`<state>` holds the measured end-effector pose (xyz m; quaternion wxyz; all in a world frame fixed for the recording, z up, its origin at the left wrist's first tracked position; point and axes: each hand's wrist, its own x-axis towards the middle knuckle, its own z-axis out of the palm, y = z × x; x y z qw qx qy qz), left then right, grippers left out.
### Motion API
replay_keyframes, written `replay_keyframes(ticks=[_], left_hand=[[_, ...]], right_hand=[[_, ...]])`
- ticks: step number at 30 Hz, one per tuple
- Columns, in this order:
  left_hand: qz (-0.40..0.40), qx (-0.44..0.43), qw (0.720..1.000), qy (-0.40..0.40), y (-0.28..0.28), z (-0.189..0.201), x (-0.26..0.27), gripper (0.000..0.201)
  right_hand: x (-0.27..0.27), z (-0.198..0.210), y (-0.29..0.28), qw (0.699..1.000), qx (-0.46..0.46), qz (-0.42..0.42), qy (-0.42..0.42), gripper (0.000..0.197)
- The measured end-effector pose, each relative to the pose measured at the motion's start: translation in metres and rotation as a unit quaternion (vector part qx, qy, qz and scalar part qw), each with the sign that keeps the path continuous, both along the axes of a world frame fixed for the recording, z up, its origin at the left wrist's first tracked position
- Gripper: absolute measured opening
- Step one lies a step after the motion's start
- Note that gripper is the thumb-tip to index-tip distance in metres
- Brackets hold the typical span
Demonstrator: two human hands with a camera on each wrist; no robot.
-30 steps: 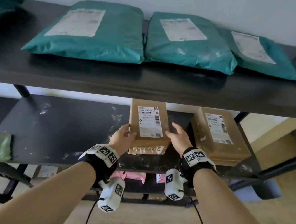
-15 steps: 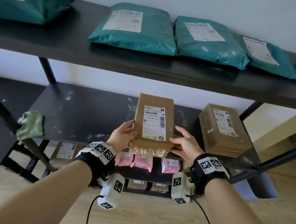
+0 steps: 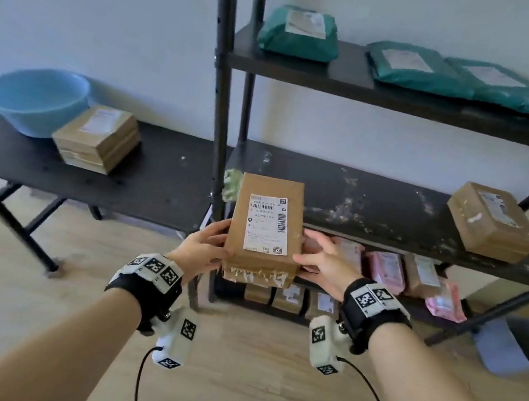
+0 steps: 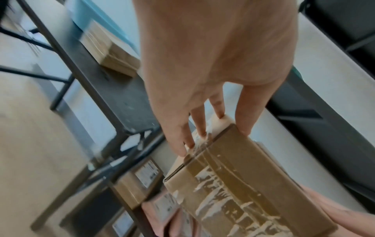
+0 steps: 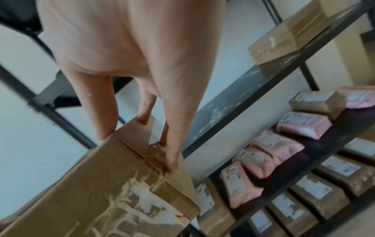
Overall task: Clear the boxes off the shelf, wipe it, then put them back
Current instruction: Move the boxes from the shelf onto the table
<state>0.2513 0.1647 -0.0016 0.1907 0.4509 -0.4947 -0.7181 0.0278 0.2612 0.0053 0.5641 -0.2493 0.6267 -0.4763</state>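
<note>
At frame centre, above the wood floor (image 3: 29, 319), the left hand (image 3: 204, 246) and right hand (image 3: 326, 262) clamp a labelled cardboard box (image 3: 265, 228) between them before the dusty black shelf (image 3: 375, 211), another box (image 3: 491, 222) at right.

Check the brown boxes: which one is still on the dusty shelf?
The box at the shelf's right end. Another box is held in the air by the left hand and right hand; a third sits on the side table beside the blue basin.

Light: soft, even, daylight-like | shadows: faint | head view: sharp centre, bowed edges | wrist views: motion-blurred backgrounds, smeared shelving, mild noise | glare: none strong
</note>
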Motion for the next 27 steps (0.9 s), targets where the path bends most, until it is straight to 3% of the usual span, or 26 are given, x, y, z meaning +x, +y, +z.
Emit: replay_keyframes(ticks=[6,11,21,27], left_hand=[[0.077,-0.015,0.997,-0.014,-0.030,0.011,0.119,0.056],[0.166,-0.060,0.983,-0.046,-0.084,0.007,0.172,0.044],[0.166,-0.143,0.960,-0.174,-0.277,-0.034,0.185,0.044],[0.157,-0.147,0.949,-0.233,-0.371,-0.061,0.173,0.044]], right_hand=[[0.110,-0.003,-0.065,0.997,-0.007,0.080,-0.022,0.066],[0.166,-0.012,-0.142,0.994,-0.017,0.101,-0.028,0.070],[0.202,-0.063,-0.332,0.997,0.006,0.059,-0.051,0.068],[0.201,-0.094,-0.417,0.998,0.041,0.042,-0.021,0.072]])
